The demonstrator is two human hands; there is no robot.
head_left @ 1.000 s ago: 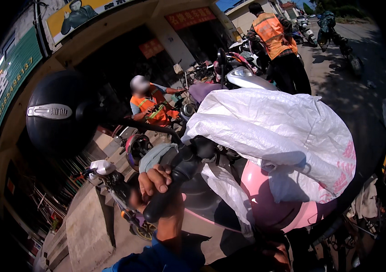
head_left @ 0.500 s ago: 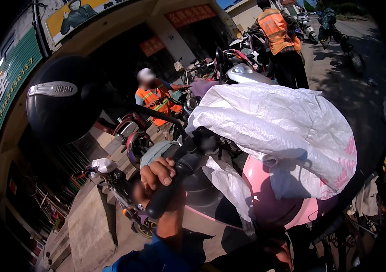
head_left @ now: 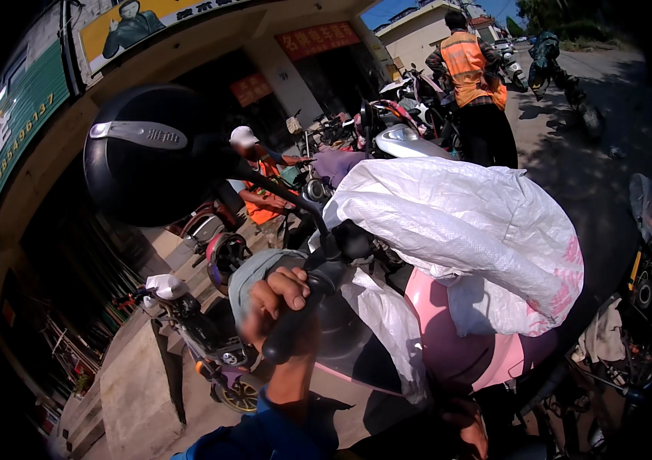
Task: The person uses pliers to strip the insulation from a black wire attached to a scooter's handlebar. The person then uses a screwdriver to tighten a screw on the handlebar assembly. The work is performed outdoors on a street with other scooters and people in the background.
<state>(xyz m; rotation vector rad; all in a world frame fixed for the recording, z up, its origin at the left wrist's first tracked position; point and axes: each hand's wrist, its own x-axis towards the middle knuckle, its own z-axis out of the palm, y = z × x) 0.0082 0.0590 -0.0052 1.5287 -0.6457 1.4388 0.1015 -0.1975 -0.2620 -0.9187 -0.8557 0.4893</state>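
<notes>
My left hand (head_left: 276, 303), coming out of a blue sleeve, is closed around the black handlebar grip (head_left: 287, 337) of a pink scooter (head_left: 456, 353). A black mirror (head_left: 149, 157) rises on a stalk from that handlebar, its back toward me. Across the scooter's middle a crumpled white woven sack (head_left: 456, 222) is draped, with faint pink print on its right part; one fold hangs beside the black panel. At the lower edge, in deep shade, my right hand (head_left: 470, 425) shows only partly, below the pink body; its fingers cannot be made out.
A person in an orange vest (head_left: 264, 180) sits behind the handlebar. Another in an orange vest (head_left: 464, 65) stands farther back among parked scooters. A small scooter (head_left: 215, 337) stands by a concrete ramp (head_left: 138, 391) at left. Dark machine parts (head_left: 640, 299) lie at right.
The view has shifted slightly, with the mirror and grip now farther right. My left hand keeps its hold on the grip. The seated person leans more toward the parked scooters.
</notes>
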